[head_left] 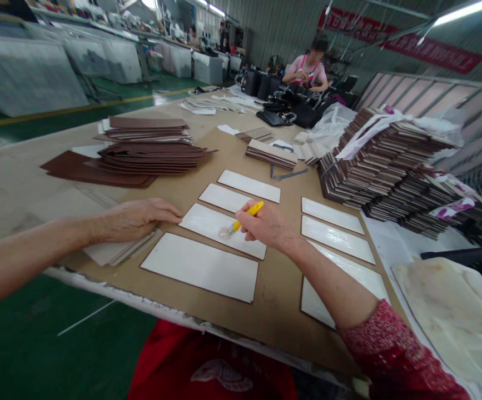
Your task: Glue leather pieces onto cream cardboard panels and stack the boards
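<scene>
Two columns of white rectangular panels with dark edges lie on brown board (282, 289). My right hand (263, 222) is closed around a yellow-handled brush (249, 215), its bristles on the third panel (199, 218) of the left column. At that panel's left end rest the fingertips of my left hand (140, 218), stretched out above a stack of pale sheets (111, 251). Nearest me is another white panel (201, 266). The right column's panels, such as the second one (336, 239), look glossy and wet; my right forearm partly covers the lower two.
Brown sheets (149, 158) are piled at the left back. A tall stack of dark-edged panels (382, 166) stands at the right, with a smaller bundle (272, 154) at centre back. Beyond are black bags (307, 114) and a person (307, 72). Stained cloth-like material (445, 311) lies at right.
</scene>
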Motion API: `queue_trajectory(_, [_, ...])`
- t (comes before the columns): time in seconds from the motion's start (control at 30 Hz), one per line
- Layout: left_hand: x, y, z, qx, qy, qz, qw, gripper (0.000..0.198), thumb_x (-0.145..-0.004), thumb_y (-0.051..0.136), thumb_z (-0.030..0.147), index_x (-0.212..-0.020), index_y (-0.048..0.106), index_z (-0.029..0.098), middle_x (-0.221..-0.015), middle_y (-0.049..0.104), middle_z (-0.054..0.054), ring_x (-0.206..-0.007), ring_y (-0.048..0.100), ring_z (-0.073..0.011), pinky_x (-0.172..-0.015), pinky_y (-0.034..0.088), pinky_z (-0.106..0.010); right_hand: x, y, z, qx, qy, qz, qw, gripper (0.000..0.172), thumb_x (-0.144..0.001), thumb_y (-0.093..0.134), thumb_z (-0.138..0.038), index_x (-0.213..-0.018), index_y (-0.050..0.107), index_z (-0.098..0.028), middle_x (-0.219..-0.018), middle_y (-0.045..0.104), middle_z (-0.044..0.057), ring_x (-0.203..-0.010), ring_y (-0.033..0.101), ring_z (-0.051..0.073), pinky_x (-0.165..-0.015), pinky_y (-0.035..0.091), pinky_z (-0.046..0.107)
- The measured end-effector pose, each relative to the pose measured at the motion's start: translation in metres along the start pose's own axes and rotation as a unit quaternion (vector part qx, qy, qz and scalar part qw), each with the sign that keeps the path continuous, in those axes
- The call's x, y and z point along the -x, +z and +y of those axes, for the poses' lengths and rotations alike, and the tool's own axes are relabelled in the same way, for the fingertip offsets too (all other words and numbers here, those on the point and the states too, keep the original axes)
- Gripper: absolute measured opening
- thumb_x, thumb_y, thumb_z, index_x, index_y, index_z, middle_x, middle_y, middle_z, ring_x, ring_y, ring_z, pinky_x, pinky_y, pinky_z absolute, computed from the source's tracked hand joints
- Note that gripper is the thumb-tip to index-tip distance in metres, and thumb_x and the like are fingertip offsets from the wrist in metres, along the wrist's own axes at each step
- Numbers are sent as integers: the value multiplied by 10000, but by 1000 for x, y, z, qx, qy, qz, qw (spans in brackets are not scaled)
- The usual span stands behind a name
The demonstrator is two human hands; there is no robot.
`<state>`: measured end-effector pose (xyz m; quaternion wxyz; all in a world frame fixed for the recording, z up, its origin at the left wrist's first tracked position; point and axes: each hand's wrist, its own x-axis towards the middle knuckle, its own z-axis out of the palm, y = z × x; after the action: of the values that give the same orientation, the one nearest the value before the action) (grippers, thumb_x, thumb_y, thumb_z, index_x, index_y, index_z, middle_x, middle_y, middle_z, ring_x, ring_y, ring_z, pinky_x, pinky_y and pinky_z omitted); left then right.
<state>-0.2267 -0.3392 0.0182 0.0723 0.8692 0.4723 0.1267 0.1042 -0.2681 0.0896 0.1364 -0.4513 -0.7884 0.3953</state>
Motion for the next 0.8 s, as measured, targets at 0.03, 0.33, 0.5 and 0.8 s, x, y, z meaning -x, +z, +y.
queue_trajectory(0.03, [0,-1,0,14,0,-17,1000,536,-875,411,-67,-1231,689,222,-1291,651,0,-1196,548,-116,-1099,409,-317,5,-6,3,9,14,3,1000,138,-885,555,-281,-789,613,-202,-658,713,-6,-511,687,124,-460,463,175])
queue_trajectory(0.33, [-2,-2,-8,39,6,-62,997,549,-867,408,-1,-1264,668,275,-1363,614,-17,-1277,531,-185,-1142,373,-329,48,-45,25,60,72,39,995,195,-907,535,-341,-809,634,-205,-646,699,-11,-515,672,140,-496,473,214])
queue_trajectory(0.5, [-6,-18,1,39,-15,-73,996,488,-902,400,38,-1278,654,217,-1328,651,-49,-1233,586,-197,-1111,427,-350,57,-53,11,40,70,82,993,246,-926,556,-413,-814,638,-209,-661,705,-13,-510,650,128,-516,479,219])
queue_trajectory(0.8, [39,-41,67,-79,-48,-29,995,342,-1026,383,155,-1255,635,195,-1259,646,-66,-1148,599,-193,-1037,478,-380,53,-12,-3,-173,4,44,984,267,-924,614,-466,-907,650,-202,-756,726,20,-578,684,133,-559,544,223])
